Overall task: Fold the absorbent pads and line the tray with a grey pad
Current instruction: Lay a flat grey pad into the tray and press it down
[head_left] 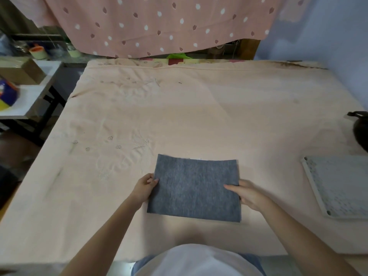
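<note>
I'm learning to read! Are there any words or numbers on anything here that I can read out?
No words or numbers can be read here.
The blue and yellow packet on the side table at the left has some print, but it is too blurred to read.
The grey pad, the tray and the pink curtain show only patterns or plain cloth, no writing.

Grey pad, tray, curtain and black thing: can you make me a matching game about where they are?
Things:
1. grey pad
2. tray
3. curtain
4. black thing

Places:
A. hanging at the far end of the bed
B. held between the left hand and right hand
C. at the right edge, beyond the tray
D. lying flat, right of the pad

Pairs: 1-B, 2-D, 3-A, 4-C
</note>
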